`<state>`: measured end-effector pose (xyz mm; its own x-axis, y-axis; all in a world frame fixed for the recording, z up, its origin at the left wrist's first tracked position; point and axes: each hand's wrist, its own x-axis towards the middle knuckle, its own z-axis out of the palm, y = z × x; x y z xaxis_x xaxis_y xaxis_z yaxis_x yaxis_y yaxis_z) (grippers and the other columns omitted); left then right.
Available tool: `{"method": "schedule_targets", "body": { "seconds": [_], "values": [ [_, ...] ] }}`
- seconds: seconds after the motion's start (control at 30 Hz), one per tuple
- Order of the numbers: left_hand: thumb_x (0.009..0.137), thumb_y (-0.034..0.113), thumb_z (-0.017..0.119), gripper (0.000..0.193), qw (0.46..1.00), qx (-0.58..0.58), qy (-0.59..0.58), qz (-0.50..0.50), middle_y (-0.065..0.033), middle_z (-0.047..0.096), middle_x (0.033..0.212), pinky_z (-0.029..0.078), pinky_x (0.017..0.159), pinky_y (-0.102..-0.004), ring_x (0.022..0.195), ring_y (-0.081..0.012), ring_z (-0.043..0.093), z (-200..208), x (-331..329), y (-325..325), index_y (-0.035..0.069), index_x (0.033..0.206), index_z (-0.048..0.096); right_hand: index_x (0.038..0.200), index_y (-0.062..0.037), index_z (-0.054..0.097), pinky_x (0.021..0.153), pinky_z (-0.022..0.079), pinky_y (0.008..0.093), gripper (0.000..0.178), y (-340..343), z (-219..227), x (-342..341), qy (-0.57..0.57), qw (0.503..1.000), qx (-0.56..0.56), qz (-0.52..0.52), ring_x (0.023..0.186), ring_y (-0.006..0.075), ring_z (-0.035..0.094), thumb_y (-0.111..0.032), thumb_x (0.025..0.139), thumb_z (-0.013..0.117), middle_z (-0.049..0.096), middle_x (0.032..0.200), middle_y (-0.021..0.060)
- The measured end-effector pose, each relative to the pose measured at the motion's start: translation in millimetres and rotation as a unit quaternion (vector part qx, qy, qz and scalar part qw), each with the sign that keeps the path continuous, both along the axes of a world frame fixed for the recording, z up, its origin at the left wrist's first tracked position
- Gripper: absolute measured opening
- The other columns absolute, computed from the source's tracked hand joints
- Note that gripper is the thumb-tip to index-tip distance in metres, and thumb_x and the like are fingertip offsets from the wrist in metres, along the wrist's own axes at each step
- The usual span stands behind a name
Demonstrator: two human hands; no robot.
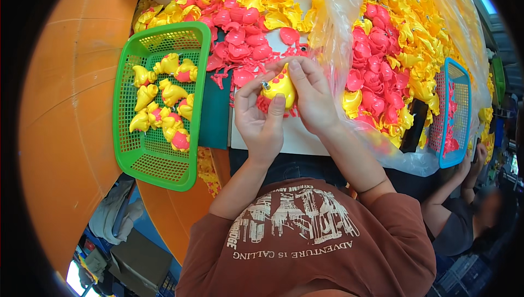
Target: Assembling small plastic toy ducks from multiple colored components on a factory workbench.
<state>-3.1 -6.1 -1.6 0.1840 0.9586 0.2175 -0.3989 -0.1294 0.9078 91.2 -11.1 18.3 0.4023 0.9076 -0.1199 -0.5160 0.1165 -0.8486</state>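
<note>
Between my two hands, above the white work surface (316,143), is a yellow plastic toy part (283,88) with a row of small red bumps and a small metal piece at its left side. My left hand (257,112) cups it from the left, thumb pressed on its lower edge. The fingers and thumb of my right hand (312,87) pinch its upper right side. Just beyond my hands lie small pink plastic pieces (245,76), some partly hidden by my fingers.
At left stands a green basket (200,106) holding several yellow-and-pink toys (172,93). Heaped pink shells (240,35) and yellow shells (295,13) cover the far side. A clear plastic sheet (341,40), a blue basket (443,155) and another person's arm (445,188) are at right.
</note>
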Motion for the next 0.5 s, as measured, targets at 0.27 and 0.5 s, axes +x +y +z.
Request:
{"method": "schedule_targets", "body": {
  "seconds": [0.27, 0.5],
  "values": [
    [0.082, 0.005, 0.066, 0.051, 0.994, -0.088, -0.060, -0.002, -0.0186, 0.047, 0.126, 0.038, 0.099, -0.0324, 0.118, -0.0224, 0.046, 6.1, 8.8, -9.8, -0.005, 0.124, 0.038, 0.079, -0.0046, 0.053, 0.056, 0.039, 0.0224, 0.029, 6.8, -12.9, 1.7, -0.112, 0.993, 0.012, -0.023, 0.066, 0.0046, 0.049, -0.023, 0.097, 0.040, 0.052, 0.071, -0.0003],
    [0.087, 0.007, 0.061, 0.048, 0.993, -0.103, -0.030, -0.048, -0.0157, 0.045, 0.130, 0.038, 0.099, -0.0316, 0.117, -0.0193, 0.047, -13.6, -0.6, -6.2, -0.006, 0.128, 0.039, 0.082, -0.0035, 0.055, 0.056, 0.040, 0.0234, 0.032, 10.5, -23.0, -3.2, -0.051, 0.999, 0.018, 0.009, 0.064, 0.0043, 0.049, -0.027, 0.097, 0.041, 0.054, 0.071, -0.0007]
  ]
}}
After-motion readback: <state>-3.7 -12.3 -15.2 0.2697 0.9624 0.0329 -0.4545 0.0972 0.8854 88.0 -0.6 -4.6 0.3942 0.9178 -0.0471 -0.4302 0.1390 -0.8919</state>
